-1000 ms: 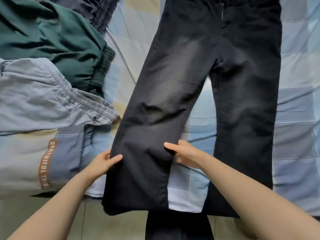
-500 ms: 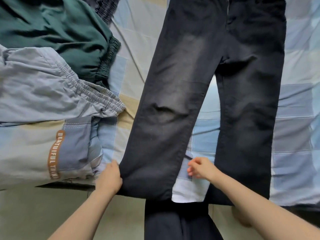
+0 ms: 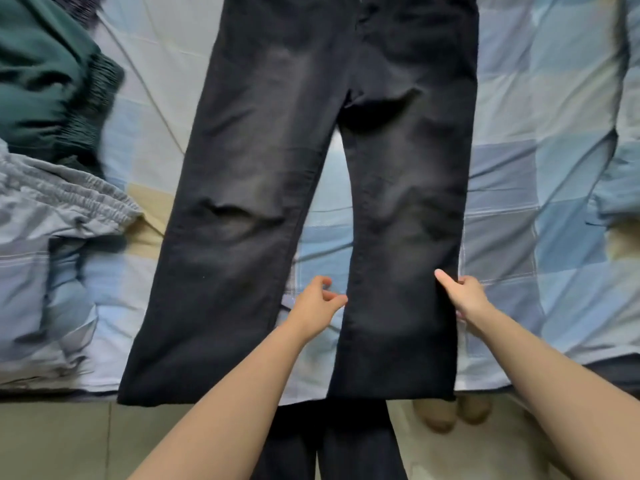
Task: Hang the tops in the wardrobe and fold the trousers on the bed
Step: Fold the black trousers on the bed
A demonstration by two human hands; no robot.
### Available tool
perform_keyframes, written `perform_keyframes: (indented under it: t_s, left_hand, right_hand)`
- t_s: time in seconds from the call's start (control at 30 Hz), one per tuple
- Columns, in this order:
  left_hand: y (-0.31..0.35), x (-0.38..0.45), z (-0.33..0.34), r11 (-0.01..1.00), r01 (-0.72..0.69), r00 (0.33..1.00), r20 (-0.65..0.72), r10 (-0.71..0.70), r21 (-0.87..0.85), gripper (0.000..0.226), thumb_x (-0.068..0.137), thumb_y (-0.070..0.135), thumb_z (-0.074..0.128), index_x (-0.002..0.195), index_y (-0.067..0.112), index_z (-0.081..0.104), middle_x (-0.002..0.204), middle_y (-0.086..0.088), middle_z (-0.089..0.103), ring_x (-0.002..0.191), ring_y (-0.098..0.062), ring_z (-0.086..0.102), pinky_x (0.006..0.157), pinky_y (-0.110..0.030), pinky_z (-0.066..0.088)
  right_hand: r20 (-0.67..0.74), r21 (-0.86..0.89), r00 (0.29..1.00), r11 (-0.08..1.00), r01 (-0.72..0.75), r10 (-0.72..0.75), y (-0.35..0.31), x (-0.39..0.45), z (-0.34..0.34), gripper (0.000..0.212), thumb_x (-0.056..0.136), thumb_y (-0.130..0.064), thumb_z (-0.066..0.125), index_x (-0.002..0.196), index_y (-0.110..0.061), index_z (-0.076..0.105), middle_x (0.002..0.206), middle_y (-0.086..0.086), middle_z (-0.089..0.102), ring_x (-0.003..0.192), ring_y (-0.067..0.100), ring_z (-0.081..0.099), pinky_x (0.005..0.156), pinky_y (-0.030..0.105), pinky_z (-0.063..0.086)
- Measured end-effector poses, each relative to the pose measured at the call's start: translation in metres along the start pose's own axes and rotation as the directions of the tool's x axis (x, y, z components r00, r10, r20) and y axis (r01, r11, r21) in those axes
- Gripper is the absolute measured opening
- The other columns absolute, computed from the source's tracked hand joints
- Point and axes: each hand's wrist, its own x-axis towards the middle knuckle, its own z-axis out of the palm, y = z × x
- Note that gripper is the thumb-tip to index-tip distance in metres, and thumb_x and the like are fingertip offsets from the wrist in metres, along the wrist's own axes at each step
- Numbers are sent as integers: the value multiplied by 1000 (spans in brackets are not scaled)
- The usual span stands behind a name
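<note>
Black trousers (image 3: 263, 188) lie flat on the bed, waist at the far end, both legs spread toward me with the hems at the bed's near edge. My right hand (image 3: 462, 297) grips the outer edge of the right leg below the knee, thumb on top of the cloth. At that leg's inner edge, my left hand (image 3: 318, 299) has curled fingers and pinches the seam with thumb and fingertip. The left leg lies free.
A dark green garment (image 3: 45, 91) and grey elastic-waist trousers (image 3: 59, 209) are heaped at the left on the checked blue bedsheet (image 3: 540, 174). Below the bed edge are a tiled floor (image 3: 69, 441) and my own feet (image 3: 450, 414).
Both hands let go of the left trouser leg and moved right to the right leg. The view shifted right, so the heap at the left sits nearer the frame's edge.
</note>
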Motion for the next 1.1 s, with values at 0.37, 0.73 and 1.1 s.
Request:
perform_keyframes:
  t_s: [0.37, 0.73, 1.1]
  left_hand:
    - [32, -9, 42, 560, 72, 991, 2, -130, 825, 24, 93, 7, 42, 117, 9, 44, 120, -13, 59, 109, -32, 58, 82, -37, 45]
    - [183, 98, 14, 964, -132, 976, -137, 167, 230, 19, 88, 15, 59, 105, 23, 59, 105, -2, 67, 91, -25, 62, 83, -33, 50]
    - [269, 135, -60, 949, -206, 946, -297, 131, -239, 37, 85, 24, 72, 118, 20, 56, 98, 6, 61, 89, -14, 62, 72, -32, 53]
  right_hand:
    - [291, -206, 953, 978, -22, 83, 45, 35, -68, 14, 86, -10, 66, 96, -6, 56, 80, 4, 55, 62, 13, 47, 56, 21, 36]
    - [251, 246, 958, 967, 73, -137, -138, 123, -55, 54, 90, -29, 62, 136, -17, 37, 122, 1, 52, 101, 20, 59, 77, 33, 51]
    - [561, -99, 442, 474, 875, -700, -217, 12, 28, 71, 86, -14, 57, 150, -18, 26, 139, -5, 45, 127, 8, 43, 107, 18, 31]
